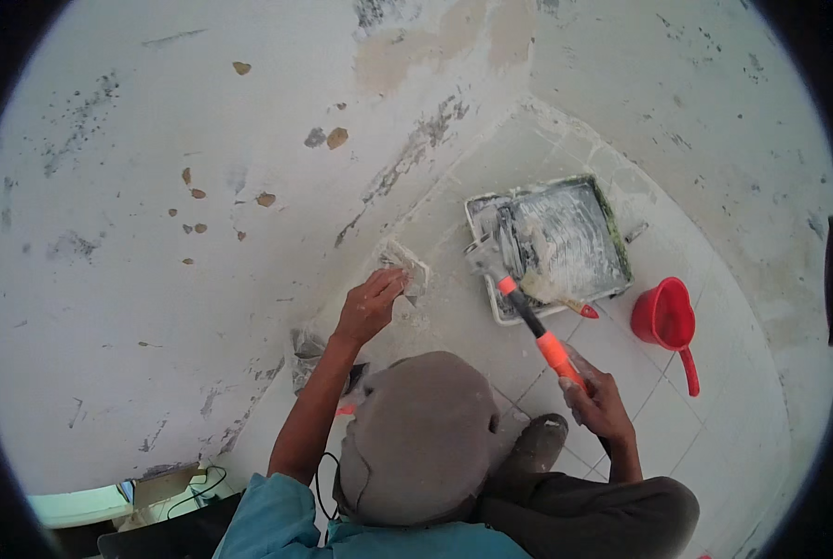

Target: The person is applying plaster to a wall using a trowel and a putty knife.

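Note:
My left hand [372,300] reaches to the floor at the foot of the left wall. Its fingers are drawn together at a small whitish, crumpled-looking piece [418,271]; what they grip is hidden. My right hand [598,399] is wrapped round a long-handled tool [535,322] with an orange and black handle. The tool's pale, smeared head [483,257] is over the left edge of a paint tray [623,244]; its exact shape is unclear. White and grey paste coats the tray. A brush with a red handle tip [582,308] lies across the tray's near edge.
A red dipper [663,315] stands on the tiled floor right of the tray. Crumpled clear plastic [307,359] lies by my left forearm. The patchy left wall [277,121] meets another wall [677,84] beyond the tray. A dark cable [213,483] shows at lower left.

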`<act>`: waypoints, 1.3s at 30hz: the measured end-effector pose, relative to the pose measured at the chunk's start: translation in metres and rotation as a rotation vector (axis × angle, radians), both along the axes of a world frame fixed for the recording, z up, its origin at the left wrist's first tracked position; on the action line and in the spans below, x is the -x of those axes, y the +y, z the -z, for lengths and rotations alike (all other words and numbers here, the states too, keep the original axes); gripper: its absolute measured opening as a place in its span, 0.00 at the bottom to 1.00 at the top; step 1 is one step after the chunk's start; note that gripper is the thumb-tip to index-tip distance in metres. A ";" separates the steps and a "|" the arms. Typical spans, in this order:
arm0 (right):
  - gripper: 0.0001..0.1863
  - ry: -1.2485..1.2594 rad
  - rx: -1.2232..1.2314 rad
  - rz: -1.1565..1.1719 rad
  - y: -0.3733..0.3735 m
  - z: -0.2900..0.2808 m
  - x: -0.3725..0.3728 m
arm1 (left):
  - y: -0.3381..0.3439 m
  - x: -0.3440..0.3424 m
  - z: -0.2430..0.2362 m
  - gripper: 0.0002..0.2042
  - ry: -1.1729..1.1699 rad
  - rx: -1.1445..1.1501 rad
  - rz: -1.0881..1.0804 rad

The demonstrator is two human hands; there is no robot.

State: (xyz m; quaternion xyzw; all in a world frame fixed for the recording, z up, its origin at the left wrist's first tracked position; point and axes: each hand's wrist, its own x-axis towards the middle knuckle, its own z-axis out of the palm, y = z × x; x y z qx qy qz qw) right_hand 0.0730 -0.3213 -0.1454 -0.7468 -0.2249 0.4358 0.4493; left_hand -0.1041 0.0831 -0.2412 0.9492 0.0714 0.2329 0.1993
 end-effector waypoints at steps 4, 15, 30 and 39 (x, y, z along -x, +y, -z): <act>0.29 -0.214 -0.041 -0.142 -0.001 0.027 0.010 | -0.021 0.007 0.054 0.22 0.138 0.022 0.037; 0.30 0.024 0.052 0.008 -0.016 0.046 0.013 | -0.065 -0.007 0.084 0.20 0.227 0.407 -0.300; 0.31 -0.076 -0.002 -0.170 -0.014 0.060 0.038 | -0.055 -0.032 0.096 0.19 0.169 1.069 -0.536; 0.33 -0.165 0.041 -0.196 -0.009 0.053 0.031 | -0.071 -0.059 0.054 0.14 -0.033 1.110 -0.436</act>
